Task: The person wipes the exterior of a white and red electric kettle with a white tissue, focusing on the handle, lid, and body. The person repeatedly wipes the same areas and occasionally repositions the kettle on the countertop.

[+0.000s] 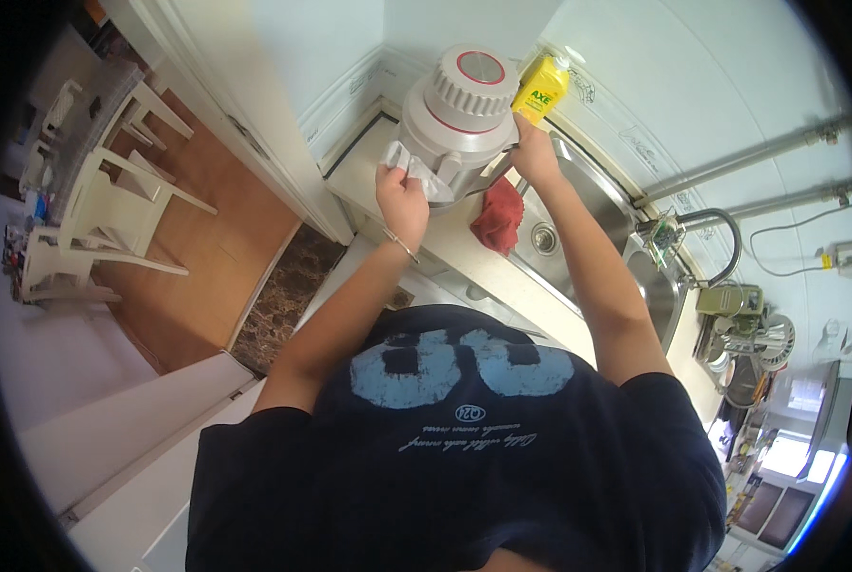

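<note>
A large pale lidded jug (462,136) with a ribbed top, red rings and a silver disc stands before me at the counter's far corner. My right hand (537,154) grips its handle (492,177) on the right side. Pinched in my left hand (402,204) is a crumpled white cloth or tissue (426,175), which lies against the jug's near left side. Below the handle, a red cloth (499,217) drapes over the counter beside the sink. The jug's far side and base are mostly hidden.
Behind the jug stands a yellow AXE detergent bottle (540,89). To the right are a steel sink (597,207), a curved faucet (733,243), a wire holder (660,239) and a dish rack (769,339). White chairs (122,207) stand beyond the doorway at left.
</note>
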`<state>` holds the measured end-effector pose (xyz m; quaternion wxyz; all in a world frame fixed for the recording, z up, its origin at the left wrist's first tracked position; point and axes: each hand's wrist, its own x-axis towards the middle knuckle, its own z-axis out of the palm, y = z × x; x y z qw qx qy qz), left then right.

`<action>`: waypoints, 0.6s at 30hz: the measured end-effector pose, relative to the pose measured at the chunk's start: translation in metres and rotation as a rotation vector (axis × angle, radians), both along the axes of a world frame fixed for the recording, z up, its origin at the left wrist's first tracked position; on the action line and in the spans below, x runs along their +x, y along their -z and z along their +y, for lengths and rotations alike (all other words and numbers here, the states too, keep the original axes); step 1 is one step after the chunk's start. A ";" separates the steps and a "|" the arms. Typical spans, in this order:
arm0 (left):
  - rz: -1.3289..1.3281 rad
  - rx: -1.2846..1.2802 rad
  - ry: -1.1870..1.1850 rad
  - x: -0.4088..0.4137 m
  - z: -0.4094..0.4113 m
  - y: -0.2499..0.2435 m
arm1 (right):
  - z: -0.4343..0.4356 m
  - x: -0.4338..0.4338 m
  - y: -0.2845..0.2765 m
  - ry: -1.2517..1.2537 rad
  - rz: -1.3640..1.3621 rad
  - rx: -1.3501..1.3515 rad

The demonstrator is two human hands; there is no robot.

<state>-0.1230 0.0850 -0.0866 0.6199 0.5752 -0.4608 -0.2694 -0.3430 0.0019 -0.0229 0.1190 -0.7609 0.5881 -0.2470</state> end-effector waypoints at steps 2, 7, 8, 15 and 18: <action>0.055 -0.034 0.050 -0.004 0.020 -0.034 | 0.003 -0.001 0.000 0.007 -0.032 0.016; -0.269 -0.439 0.173 0.005 0.007 -0.062 | 0.005 0.002 -0.002 0.002 -0.060 -0.035; -0.359 -0.462 0.207 0.005 0.004 -0.066 | 0.006 0.001 -0.002 0.009 -0.062 -0.023; -0.486 -0.438 0.284 0.025 -0.005 -0.017 | 0.004 0.001 0.001 -0.010 -0.109 0.008; -0.571 -0.407 0.311 0.029 0.000 0.027 | 0.002 -0.004 0.001 -0.007 -0.077 -0.002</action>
